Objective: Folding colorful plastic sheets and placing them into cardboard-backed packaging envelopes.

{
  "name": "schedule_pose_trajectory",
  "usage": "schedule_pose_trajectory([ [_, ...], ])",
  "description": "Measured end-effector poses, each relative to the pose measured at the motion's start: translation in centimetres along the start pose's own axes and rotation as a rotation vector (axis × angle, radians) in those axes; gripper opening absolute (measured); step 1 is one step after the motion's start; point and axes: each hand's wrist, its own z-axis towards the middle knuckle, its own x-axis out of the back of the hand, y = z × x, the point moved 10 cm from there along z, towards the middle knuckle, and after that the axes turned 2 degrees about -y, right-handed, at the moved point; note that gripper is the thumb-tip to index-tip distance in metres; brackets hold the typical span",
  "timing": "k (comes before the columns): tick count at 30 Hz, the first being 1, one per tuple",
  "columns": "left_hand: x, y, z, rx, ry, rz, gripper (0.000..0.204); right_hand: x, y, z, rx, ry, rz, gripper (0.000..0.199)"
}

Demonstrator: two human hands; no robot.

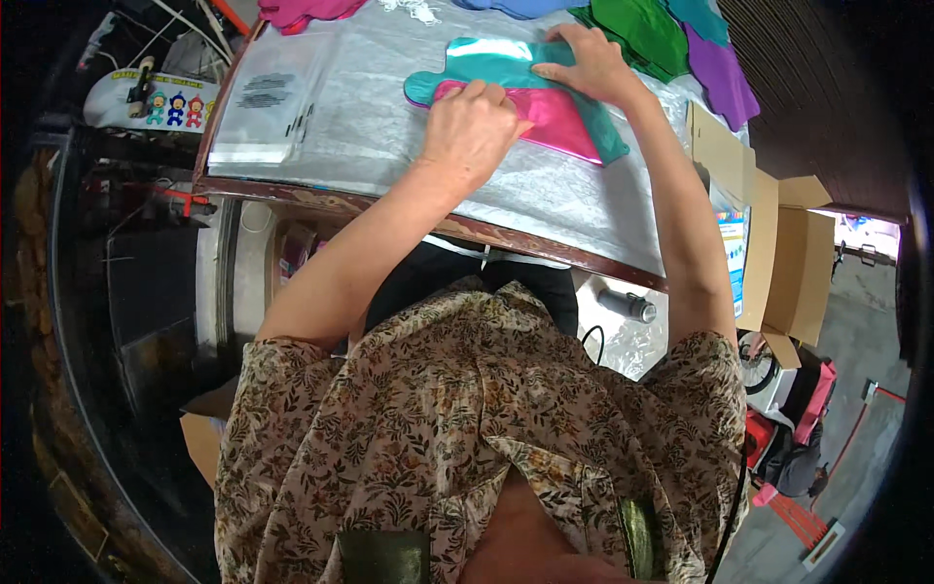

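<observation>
A flat teal foil balloon (491, 60) lies on the table with a flat pink foil balloon (559, 122) on top of it. My left hand (470, 125) has its fingers curled and presses on the pink piece's near left end. My right hand (587, 63) lies flat, fingers spread, across the teal and pink pieces at their far right. Both forearms reach up from the lower edge over a floral blouse.
The table (389, 146) is covered in clear plastic sheeting. A stack of clear plastic bags (263, 97) lies at its left. Green (637, 29), purple (725, 73) and magenta (302, 12) foil pieces sit at the far edge. An open cardboard box (778, 253) stands at the right.
</observation>
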Motion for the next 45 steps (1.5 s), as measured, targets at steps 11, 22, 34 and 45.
schedule_pose_trajectory([
  [11, -0.1, -0.3, -0.1, 0.009, -0.032, -0.033, 0.032, -0.1, 3.8, 0.1, -0.117, -0.273, 0.455, 0.044],
  [22, -0.5, -1.8, -0.1, -0.016, -0.063, -0.106, 0.030, -1.5, 5.4, -6.6, -0.544, 0.094, 1.068, 0.011],
  [34, -1.2, -4.8, -0.8, -0.124, -0.006, -0.422, 0.028, 2.3, -8.5, -10.4, 0.230, 0.263, 0.399, 0.015],
  [45, -5.1, -7.3, 3.3, -0.185, -0.236, -0.556, 0.036, 2.1, -10.2, -11.9, 0.132, 0.323, 0.343, 0.018],
])
